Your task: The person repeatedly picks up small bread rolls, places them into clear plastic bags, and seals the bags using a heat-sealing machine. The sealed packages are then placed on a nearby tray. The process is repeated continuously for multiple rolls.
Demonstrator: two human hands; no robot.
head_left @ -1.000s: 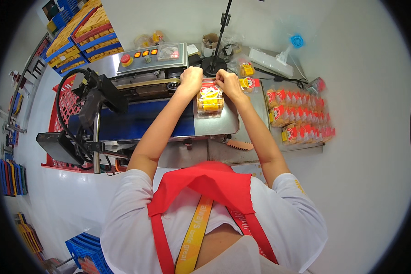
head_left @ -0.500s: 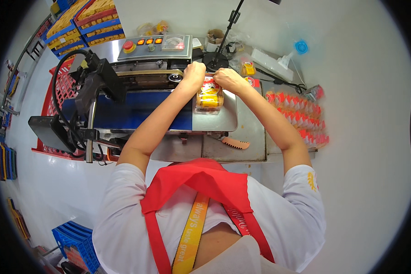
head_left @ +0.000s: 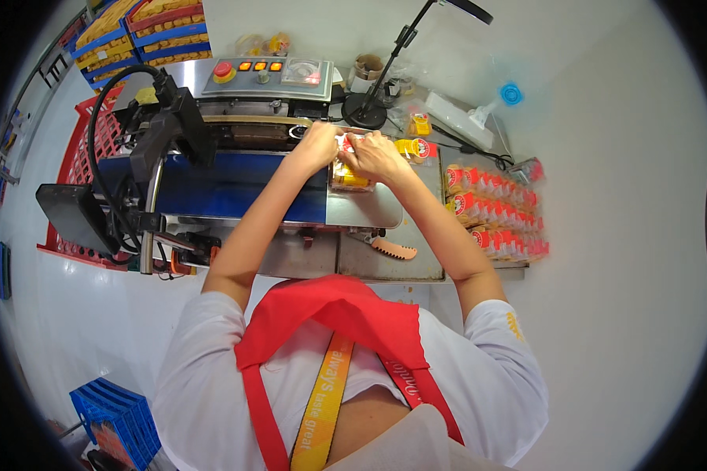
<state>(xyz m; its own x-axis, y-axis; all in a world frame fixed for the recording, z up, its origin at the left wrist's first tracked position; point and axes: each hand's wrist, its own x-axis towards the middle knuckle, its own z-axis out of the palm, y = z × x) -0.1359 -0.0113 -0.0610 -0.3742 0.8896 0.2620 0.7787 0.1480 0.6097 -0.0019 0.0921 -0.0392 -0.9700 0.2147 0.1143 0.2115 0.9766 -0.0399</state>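
Looks like your right hand just slid half-curled down over the packet on the steel plate, left hand bunched by its far edge, can't tell either's grip, so you're still handling it.

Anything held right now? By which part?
The yellow-labelled package seems held at its far, red end: left hand at the far left corner, right hand over the far right. Exact finger grip is hidden.
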